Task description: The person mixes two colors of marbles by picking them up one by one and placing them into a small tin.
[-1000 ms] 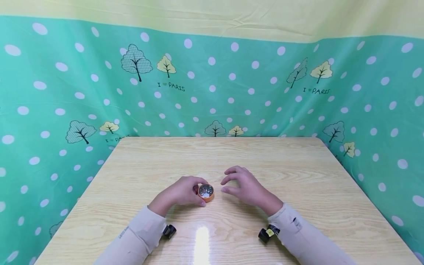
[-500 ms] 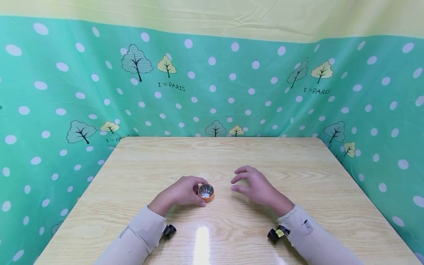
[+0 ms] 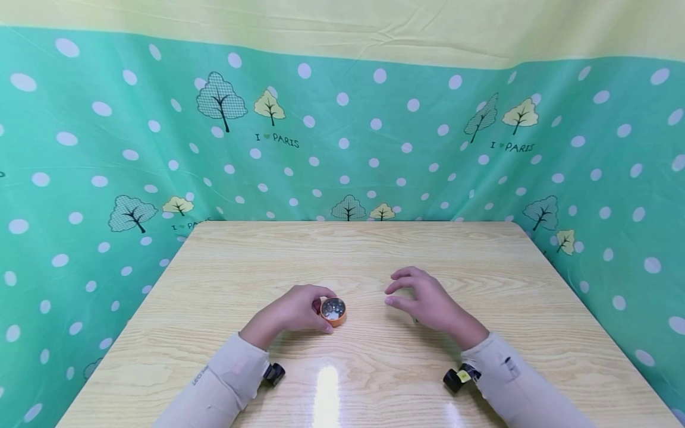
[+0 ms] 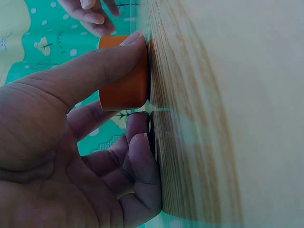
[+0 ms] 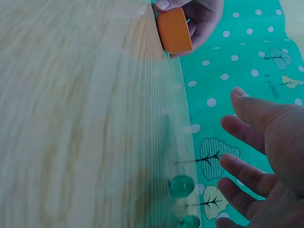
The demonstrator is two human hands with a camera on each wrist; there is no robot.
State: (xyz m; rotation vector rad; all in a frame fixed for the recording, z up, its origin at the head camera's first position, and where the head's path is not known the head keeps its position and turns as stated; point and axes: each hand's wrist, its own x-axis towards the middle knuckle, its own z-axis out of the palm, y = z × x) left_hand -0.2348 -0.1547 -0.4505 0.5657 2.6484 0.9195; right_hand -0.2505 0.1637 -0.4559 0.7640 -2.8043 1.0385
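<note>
A small, round orange container (image 3: 333, 312) sits on the table, its top shiny and silvery; I cannot tell what lies inside. My left hand (image 3: 297, 309) pinches it between thumb and forefinger, and the left wrist view shows the thumb along the orange side (image 4: 124, 90). To its right, my right hand (image 3: 425, 297) holds nothing and hovers with fingers apart and slightly bent. Near that hand, the right wrist view has two clear green glass marbles (image 5: 182, 185) on the table. Only a speck of green shows beneath the right hand in the head view.
The light wood-grain table (image 3: 342, 249) reflects a bright light near its front edge. Green polka-dot cloth (image 3: 342, 131) hangs behind it and on both sides. A small black camera (image 3: 274, 374) is strapped at each wrist.
My right hand has moved rightward, away from the orange container, with its fingers still spread. My left hand and the container have stayed in place.
</note>
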